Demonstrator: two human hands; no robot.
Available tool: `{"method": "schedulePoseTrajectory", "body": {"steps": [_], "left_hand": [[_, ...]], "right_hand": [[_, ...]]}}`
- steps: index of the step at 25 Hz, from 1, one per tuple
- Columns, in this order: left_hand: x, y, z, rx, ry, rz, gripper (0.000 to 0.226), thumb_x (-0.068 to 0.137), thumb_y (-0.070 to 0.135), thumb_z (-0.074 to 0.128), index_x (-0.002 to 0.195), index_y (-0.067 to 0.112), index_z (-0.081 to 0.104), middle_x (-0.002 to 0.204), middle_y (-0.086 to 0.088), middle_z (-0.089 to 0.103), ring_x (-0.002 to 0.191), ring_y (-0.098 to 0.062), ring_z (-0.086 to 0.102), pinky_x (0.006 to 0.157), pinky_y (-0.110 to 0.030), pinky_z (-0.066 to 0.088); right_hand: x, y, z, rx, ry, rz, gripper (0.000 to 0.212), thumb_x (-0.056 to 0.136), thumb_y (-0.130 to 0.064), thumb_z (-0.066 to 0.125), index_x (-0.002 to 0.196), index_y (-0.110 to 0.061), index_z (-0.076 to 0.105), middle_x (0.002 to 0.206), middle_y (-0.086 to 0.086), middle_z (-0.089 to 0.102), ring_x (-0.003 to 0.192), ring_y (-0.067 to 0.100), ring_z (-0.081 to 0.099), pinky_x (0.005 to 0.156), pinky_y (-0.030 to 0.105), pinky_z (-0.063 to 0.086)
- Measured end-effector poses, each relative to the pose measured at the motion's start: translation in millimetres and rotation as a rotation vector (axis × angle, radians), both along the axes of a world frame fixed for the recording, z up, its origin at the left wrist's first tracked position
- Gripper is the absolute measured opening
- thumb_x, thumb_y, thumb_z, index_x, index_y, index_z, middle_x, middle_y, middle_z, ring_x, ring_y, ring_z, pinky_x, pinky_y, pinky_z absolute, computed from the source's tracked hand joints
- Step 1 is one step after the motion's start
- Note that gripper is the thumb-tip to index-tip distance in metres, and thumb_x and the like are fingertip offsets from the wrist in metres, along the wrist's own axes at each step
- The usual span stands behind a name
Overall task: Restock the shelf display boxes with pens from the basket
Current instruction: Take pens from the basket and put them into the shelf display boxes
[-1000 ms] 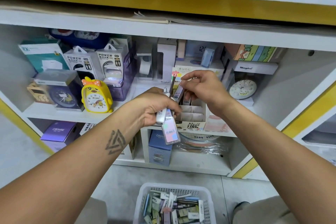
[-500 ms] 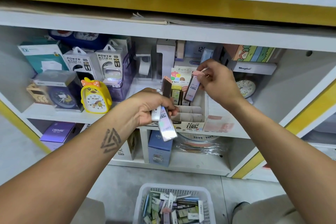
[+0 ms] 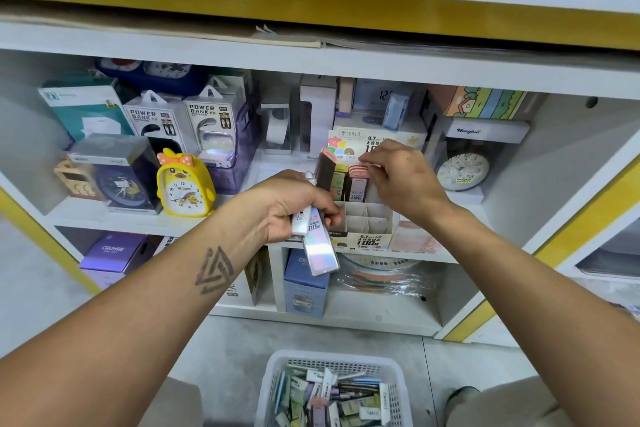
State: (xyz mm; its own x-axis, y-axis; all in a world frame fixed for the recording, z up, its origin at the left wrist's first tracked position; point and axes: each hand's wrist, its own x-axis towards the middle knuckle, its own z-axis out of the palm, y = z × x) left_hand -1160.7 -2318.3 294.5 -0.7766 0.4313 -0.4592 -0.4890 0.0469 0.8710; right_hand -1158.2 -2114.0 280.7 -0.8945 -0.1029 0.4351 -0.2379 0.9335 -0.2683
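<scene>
My left hand (image 3: 287,204) grips a bundle of slim pen packs (image 3: 320,251) in front of the shelf; one dark pack with a pink cap (image 3: 325,170) sticks up from it. A cardboard display box (image 3: 367,236) with divider cells stands on the shelf edge, most front cells bare. My right hand (image 3: 405,180) hovers over its back row, thumb and fingers pinching the top of a pink-capped pack (image 3: 357,184) that stands in a back cell beside a yellow-green one (image 3: 339,182). The white basket (image 3: 332,357) with several more packs sits on the floor below.
A yellow chick clock (image 3: 183,184), power bank boxes (image 3: 156,118) and other boxed goods fill the shelf to the left. A round white clock (image 3: 462,170) stands right of the display box. Boxes and wrapped goods occupy the lower shelf.
My right hand carried the pink-capped pack from the left-hand bundle up and back, then lowered it into a back cell of the display box. My left hand stayed nearly still.
</scene>
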Motion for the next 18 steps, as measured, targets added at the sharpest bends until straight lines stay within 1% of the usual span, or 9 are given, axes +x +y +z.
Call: {"method": "schedulePoseTrajectory", "body": {"steps": [1, 2, 4, 6, 9, 11, 13, 16, 18], "left_hand": [[0, 0, 0, 0.001, 0.004, -0.02, 0.025, 0.079, -0.022, 0.06, 0.099, -0.007, 0.059, 0.073, -0.024, 0.069, 0.057, -0.026, 0.07, 0.052, -0.026, 0.057], [1, 1, 0, 0.001, 0.013, -0.042, 0.023, 0.079, -0.022, 0.06, 0.096, -0.006, 0.06, 0.073, -0.025, 0.068, 0.056, -0.026, 0.07, 0.051, -0.025, 0.057], [3, 3, 0, -0.008, 0.038, -0.073, 0.022, 0.078, -0.022, 0.061, 0.093, -0.006, 0.061, 0.074, -0.026, 0.067, 0.056, -0.026, 0.069, 0.05, -0.025, 0.056], [5, 4, 0, -0.014, 0.049, -0.097, 0.023, 0.078, -0.021, 0.062, 0.096, -0.007, 0.062, 0.078, -0.028, 0.066, 0.058, -0.027, 0.069, 0.05, -0.025, 0.055], [7, 3, 0, -0.001, 0.006, -0.153, 0.023, 0.081, -0.018, 0.06, 0.101, -0.007, 0.062, 0.083, -0.028, 0.069, 0.063, -0.027, 0.07, 0.05, -0.024, 0.054], [7, 1, 1, 0.018, -0.04, -0.173, 0.021, 0.084, -0.017, 0.057, 0.102, -0.007, 0.06, 0.086, -0.029, 0.07, 0.065, -0.027, 0.071, 0.049, -0.022, 0.054], [4, -2, 1, 0.016, -0.051, -0.152, 0.018, 0.087, -0.017, 0.052, 0.098, -0.004, 0.059, 0.082, -0.028, 0.07, 0.06, -0.024, 0.069, 0.049, -0.02, 0.054], [-1, -4, 1, -0.01, -0.028, -0.064, 0.018, 0.087, -0.018, 0.051, 0.094, -0.004, 0.059, 0.076, -0.028, 0.07, 0.052, -0.022, 0.066, 0.051, -0.021, 0.054], [-2, -4, 1, -0.01, -0.011, -0.016, 0.017, 0.086, -0.02, 0.051, 0.092, -0.006, 0.059, 0.074, -0.029, 0.069, 0.051, -0.022, 0.066, 0.049, -0.022, 0.055]], "right_hand": [[1, -3, 3, -0.126, -0.032, -0.02, 0.023, 0.098, -0.016, 0.059, 0.116, -0.014, 0.074, 0.106, 0.005, 0.071, 0.093, 0.021, 0.064, 0.081, 0.021, 0.05], [1, -7, 6, -0.321, -0.091, -0.025, 0.023, 0.098, -0.019, 0.06, 0.118, -0.016, 0.072, 0.104, 0.005, 0.073, 0.087, 0.019, 0.066, 0.073, 0.014, 0.048], [4, -15, 12, -0.744, -0.266, 0.019, 0.024, 0.097, -0.024, 0.064, 0.118, -0.016, 0.07, 0.092, 0.011, 0.075, 0.073, 0.021, 0.068, 0.057, 0.016, 0.048], [7, -23, 14, -0.939, -0.38, 0.051, 0.022, 0.094, -0.024, 0.069, 0.111, -0.01, 0.071, 0.08, 0.014, 0.073, 0.06, 0.018, 0.063, 0.049, 0.021, 0.045], [7, -24, 16, -1.074, -0.405, 0.037, 0.017, 0.091, -0.01, 0.072, 0.101, 0.004, 0.069, 0.077, 0.016, 0.068, 0.054, 0.015, 0.056, 0.047, 0.022, 0.043], [4, -14, 23, -1.157, -0.339, -0.038, 0.008, 0.091, -0.004, 0.069, 0.094, 0.003, 0.067, 0.075, 0.015, 0.065, 0.05, 0.015, 0.053, 0.045, 0.022, 0.042], [4, -2, 32, -1.168, -0.256, -0.092, 0.003, 0.09, 0.0, 0.066, 0.09, -0.002, 0.063, 0.069, 0.012, 0.061, 0.045, 0.014, 0.05, 0.042, 0.023, 0.038], [6, 8, 36, -0.986, -0.209, -0.104, 0.008, 0.088, 0.004, 0.062, 0.088, -0.004, 0.065, 0.067, 0.009, 0.061, 0.041, 0.014, 0.05, 0.04, 0.023, 0.037], [7, 9, 35, -0.822, -0.208, -0.11, 0.008, 0.087, 0.001, 0.066, 0.082, -0.004, 0.07, 0.067, 0.013, 0.066, 0.044, 0.014, 0.056, 0.045, 0.025, 0.045]]}}
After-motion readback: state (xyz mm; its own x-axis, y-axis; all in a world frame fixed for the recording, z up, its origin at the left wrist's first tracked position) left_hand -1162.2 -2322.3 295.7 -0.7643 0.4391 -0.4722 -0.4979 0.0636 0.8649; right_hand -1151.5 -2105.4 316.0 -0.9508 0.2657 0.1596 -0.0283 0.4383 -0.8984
